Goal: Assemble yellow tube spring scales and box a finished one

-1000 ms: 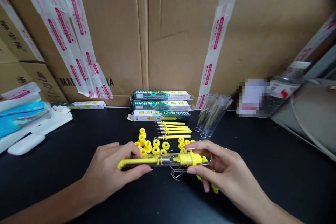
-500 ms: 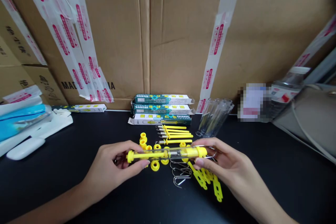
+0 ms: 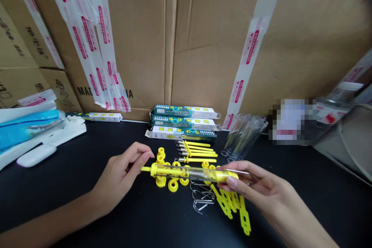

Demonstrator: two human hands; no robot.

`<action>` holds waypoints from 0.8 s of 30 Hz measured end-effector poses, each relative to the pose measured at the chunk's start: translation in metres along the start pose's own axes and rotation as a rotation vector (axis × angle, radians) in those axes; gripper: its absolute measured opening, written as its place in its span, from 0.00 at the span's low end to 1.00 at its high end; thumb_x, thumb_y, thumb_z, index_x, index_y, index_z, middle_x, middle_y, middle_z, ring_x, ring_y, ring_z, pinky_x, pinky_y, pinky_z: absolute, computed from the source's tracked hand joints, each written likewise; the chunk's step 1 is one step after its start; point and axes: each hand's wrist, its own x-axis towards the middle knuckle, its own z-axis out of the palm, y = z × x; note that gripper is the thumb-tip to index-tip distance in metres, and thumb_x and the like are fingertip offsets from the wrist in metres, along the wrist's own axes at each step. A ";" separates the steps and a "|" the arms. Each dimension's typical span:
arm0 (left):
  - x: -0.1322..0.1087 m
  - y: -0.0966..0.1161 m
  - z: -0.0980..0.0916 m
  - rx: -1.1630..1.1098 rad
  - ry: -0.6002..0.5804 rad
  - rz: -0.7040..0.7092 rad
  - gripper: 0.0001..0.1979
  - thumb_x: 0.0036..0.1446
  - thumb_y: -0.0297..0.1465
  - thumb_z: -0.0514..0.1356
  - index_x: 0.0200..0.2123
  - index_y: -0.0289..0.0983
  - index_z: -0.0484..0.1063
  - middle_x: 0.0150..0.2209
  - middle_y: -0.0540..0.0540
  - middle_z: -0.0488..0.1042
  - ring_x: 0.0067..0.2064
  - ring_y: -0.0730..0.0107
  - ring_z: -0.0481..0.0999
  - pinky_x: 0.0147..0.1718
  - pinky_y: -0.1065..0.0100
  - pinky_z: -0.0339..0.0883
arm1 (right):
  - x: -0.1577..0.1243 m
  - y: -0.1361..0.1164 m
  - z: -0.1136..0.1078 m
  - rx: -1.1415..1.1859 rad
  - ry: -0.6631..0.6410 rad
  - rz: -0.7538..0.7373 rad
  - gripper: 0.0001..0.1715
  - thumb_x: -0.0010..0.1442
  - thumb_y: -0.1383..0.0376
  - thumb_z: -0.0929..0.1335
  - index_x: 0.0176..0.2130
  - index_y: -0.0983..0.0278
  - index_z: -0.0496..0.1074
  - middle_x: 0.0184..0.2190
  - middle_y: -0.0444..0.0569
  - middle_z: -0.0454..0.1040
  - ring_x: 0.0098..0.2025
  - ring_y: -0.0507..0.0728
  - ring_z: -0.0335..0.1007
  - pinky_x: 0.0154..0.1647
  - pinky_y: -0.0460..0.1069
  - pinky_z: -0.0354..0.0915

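Observation:
A clear-tubed spring scale (image 3: pixel 200 174) with yellow end caps lies level in front of me. My right hand (image 3: pixel 250 186) grips its right end, where a metal hook (image 3: pixel 240 172) pokes out by the fingers. At the other end, a thin yellow rod sticks out of the cap, its tip pinched by my left hand (image 3: pixel 124 172), partly hidden. Inside the tube the metal spring shows. Beneath and around it lie several yellow ring caps (image 3: pixel 173 185), metal hooks (image 3: pixel 203 201) and flat yellow hanger tabs (image 3: pixel 244 217). Several yellow rods with springs (image 3: pixel 200 160) lie just beyond.
Three printed boxes (image 3: pixel 186 122) are stacked against a large cardboard carton (image 3: pixel 221 46). Several clear tubes (image 3: pixel 245 135) stand beside them. A bottle (image 3: pixel 329 114) and grey bag (image 3: pixel 348 139) are at right; a blue pack (image 3: pixel 29 128) and white case (image 3: pixel 36 156) at left.
My left hand has shifted from around the scale's left cap to the rod's tip, and the rod now extends out leftward, with the spring inside stretched longer. The view has shifted slightly.

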 end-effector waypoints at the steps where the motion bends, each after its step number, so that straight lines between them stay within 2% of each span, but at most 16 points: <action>1: 0.002 -0.004 -0.001 0.013 0.015 0.009 0.10 0.73 0.37 0.53 0.41 0.41 0.71 0.22 0.58 0.71 0.20 0.76 0.66 0.20 0.77 0.59 | 0.001 0.000 -0.002 -0.015 0.005 0.011 0.14 0.56 0.56 0.80 0.40 0.60 0.83 0.39 0.49 0.86 0.42 0.58 0.84 0.45 0.46 0.79; 5: 0.009 -0.021 -0.005 0.045 0.043 0.079 0.05 0.71 0.35 0.54 0.44 0.41 0.68 0.19 0.62 0.64 0.19 0.76 0.63 0.19 0.78 0.58 | 0.002 -0.001 -0.006 -0.049 0.058 0.054 0.17 0.55 0.53 0.80 0.41 0.59 0.84 0.39 0.49 0.86 0.42 0.59 0.84 0.46 0.46 0.78; 11: 0.013 -0.035 -0.011 0.110 0.061 0.225 0.04 0.72 0.33 0.54 0.45 0.40 0.67 0.23 0.59 0.71 0.20 0.76 0.69 0.22 0.78 0.63 | 0.003 -0.005 -0.010 -0.068 0.120 0.070 0.21 0.50 0.52 0.82 0.41 0.59 0.86 0.41 0.52 0.87 0.42 0.62 0.85 0.47 0.48 0.79; 15: 0.014 -0.036 -0.011 0.153 0.047 0.316 0.05 0.75 0.34 0.53 0.46 0.40 0.65 0.24 0.58 0.74 0.21 0.76 0.73 0.24 0.78 0.66 | 0.004 -0.006 -0.012 -0.061 0.129 0.058 0.22 0.49 0.52 0.83 0.41 0.59 0.86 0.41 0.52 0.87 0.42 0.62 0.85 0.46 0.49 0.79; 18: 0.014 -0.034 -0.009 0.175 -0.005 0.431 0.08 0.77 0.36 0.50 0.44 0.41 0.65 0.28 0.56 0.76 0.23 0.77 0.75 0.26 0.78 0.67 | 0.003 -0.005 -0.009 -0.064 0.105 0.055 0.20 0.51 0.53 0.82 0.40 0.59 0.86 0.39 0.52 0.88 0.42 0.60 0.85 0.46 0.46 0.78; 21: 0.014 -0.031 -0.008 0.189 -0.050 0.554 0.10 0.78 0.35 0.48 0.43 0.41 0.65 0.31 0.54 0.77 0.24 0.78 0.74 0.25 0.77 0.65 | 0.002 -0.003 -0.004 -0.057 0.061 0.073 0.18 0.53 0.52 0.81 0.40 0.59 0.85 0.39 0.51 0.87 0.43 0.60 0.85 0.45 0.44 0.78; 24: 0.014 -0.028 -0.008 0.210 -0.060 0.649 0.11 0.79 0.33 0.46 0.44 0.40 0.65 0.29 0.54 0.75 0.24 0.76 0.71 0.24 0.75 0.63 | 0.000 0.003 -0.001 -0.011 0.027 0.093 0.18 0.52 0.53 0.82 0.40 0.58 0.85 0.39 0.50 0.87 0.42 0.60 0.85 0.45 0.45 0.78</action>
